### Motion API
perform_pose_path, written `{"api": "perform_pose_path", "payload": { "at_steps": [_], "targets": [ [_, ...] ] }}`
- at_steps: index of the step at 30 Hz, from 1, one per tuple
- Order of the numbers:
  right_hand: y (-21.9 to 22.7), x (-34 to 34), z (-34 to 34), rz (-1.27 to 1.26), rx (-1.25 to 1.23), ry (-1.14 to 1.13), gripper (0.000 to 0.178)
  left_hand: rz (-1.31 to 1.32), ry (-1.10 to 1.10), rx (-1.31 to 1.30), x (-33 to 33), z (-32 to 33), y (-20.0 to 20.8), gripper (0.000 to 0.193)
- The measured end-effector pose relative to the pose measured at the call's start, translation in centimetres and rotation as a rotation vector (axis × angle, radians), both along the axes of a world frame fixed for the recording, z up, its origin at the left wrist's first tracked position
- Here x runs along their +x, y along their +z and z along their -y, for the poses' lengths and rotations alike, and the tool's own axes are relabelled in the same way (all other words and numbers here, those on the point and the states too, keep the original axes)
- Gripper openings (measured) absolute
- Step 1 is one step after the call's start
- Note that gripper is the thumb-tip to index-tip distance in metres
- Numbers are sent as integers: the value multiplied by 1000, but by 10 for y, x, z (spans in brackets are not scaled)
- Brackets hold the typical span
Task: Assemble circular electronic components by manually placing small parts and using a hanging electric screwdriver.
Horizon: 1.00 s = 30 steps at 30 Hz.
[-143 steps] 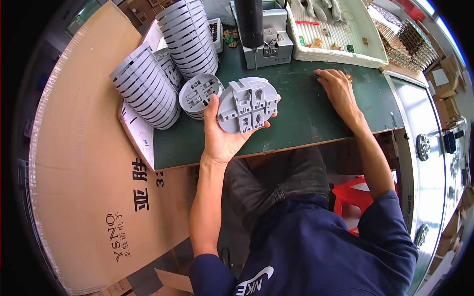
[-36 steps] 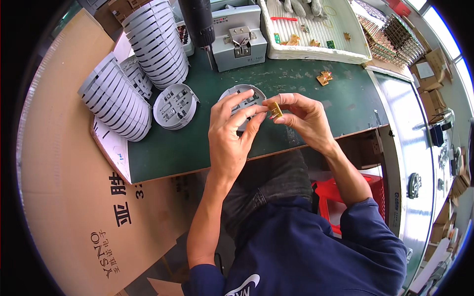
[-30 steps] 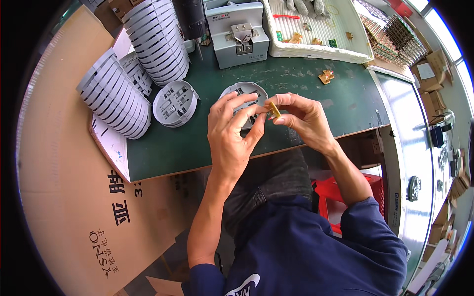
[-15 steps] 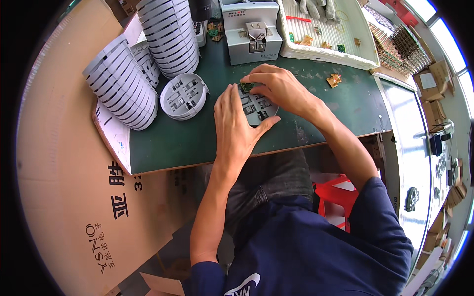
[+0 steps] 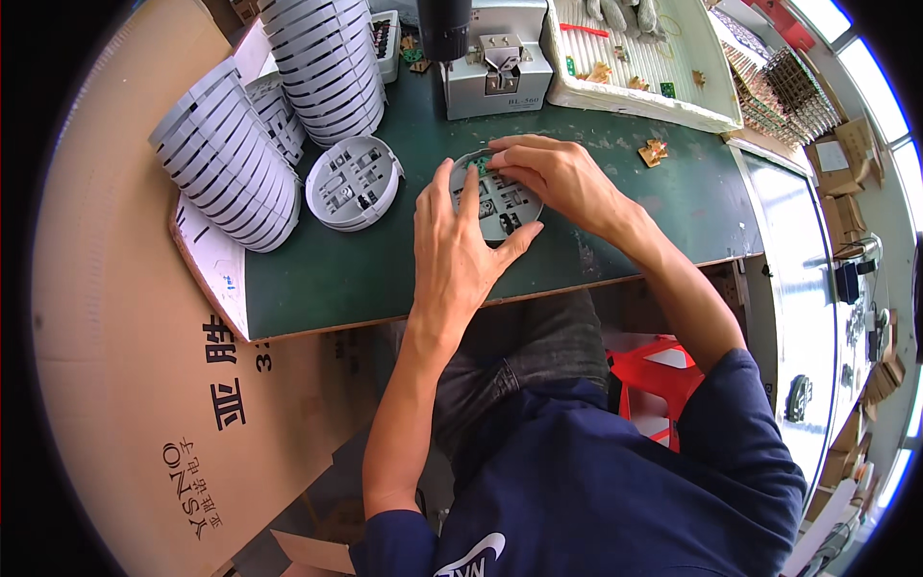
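Observation:
A round grey plastic housing point(image 5: 495, 207) lies on the green worktable, with moulded slots and small dark parts inside. My left hand point(image 5: 457, 245) is wrapped around its left and near side, thumb at the near right rim. The left index finger touches a small green circuit board point(image 5: 483, 165) at the housing's far side. My right hand point(image 5: 562, 173) reaches in from the right, its fingers bunched over the far rim and pinching at the board, partly hiding it. A similar round housing point(image 5: 354, 183) sits to the left, face up.
Two tall stacks of grey housings point(image 5: 226, 159) stand at the left. A silver-grey machine point(image 5: 500, 82) is at the back, a black cylindrical tool point(image 5: 445, 29) before it. Right of it sits a white foam tray point(image 5: 654, 108) with gloves and boards. One loose board point(image 5: 653, 153) lies at right.
My left index finger has shifted onto the circuit board, which now sits flatter in the housing. My right fingers have moved slightly right. The black tool has swung right, before the machine.

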State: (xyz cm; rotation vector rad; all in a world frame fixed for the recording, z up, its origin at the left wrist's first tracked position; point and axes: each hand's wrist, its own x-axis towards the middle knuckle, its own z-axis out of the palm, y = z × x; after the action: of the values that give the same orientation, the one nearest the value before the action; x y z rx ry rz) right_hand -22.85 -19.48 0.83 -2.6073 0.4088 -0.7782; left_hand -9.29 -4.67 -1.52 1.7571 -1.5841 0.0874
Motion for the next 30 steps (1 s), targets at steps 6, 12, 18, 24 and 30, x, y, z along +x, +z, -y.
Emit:
{"api": "perform_pose_path", "payload": {
  "at_steps": [6, 12, 18, 24, 30],
  "targets": [
    [8, -6, 5, -115, -54, 54, 28, 25, 29, 2, 2, 1, 0, 85],
    [83, 28, 19, 501, 436, 136, 59, 53, 28, 13, 0, 3, 0, 88],
    [162, 91, 24, 472, 652, 477, 66, -5, 5, 41, 3, 1, -1, 90],
    [161, 76, 24, 718, 757, 331, 46, -28, -7, 49, 4, 0, -1, 92],
    [146, 78, 57, 854, 542, 71, 19, -35, -10, 52, 4, 0, -2, 92]
  ]
}}
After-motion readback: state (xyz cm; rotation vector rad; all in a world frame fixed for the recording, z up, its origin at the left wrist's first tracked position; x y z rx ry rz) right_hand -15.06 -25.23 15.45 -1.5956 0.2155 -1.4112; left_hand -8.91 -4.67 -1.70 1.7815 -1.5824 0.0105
